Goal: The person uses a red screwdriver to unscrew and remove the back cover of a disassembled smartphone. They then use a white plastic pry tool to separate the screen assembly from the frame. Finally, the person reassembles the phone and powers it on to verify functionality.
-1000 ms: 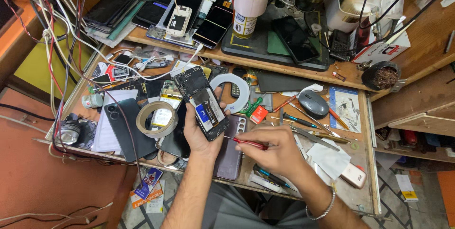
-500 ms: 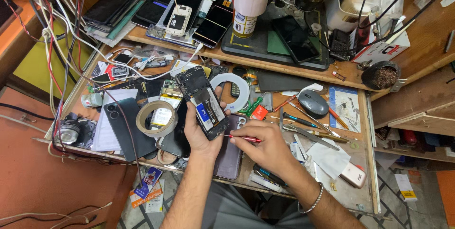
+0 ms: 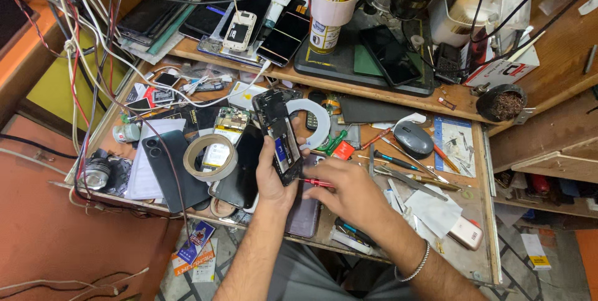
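Observation:
My left hand (image 3: 274,179) grips an opened black smartphone (image 3: 279,133) with its back cover off, tilted upright over the workbench; a blue part shows inside it. My right hand (image 3: 350,192) holds a small red-handled screwdriver (image 3: 314,182), its tip pointing left at the phone's lower edge. A metal bracelet circles my right wrist. Under both hands lies a dark purple phone (image 3: 304,214) flat on the bench.
A tape roll (image 3: 210,158), a white tape ring (image 3: 317,120), a black phone (image 3: 173,167), a grey mouse (image 3: 413,139), loose screwdrivers and tweezers (image 3: 405,170) crowd the wooden tray (image 3: 483,214). Behind it, a shelf with several phones, a yellow bottle (image 3: 330,2) and hanging cables at left.
My right hand has shifted slightly left and closer to the phone with the screwdriver. The left hand keeps the phone in about the same place.

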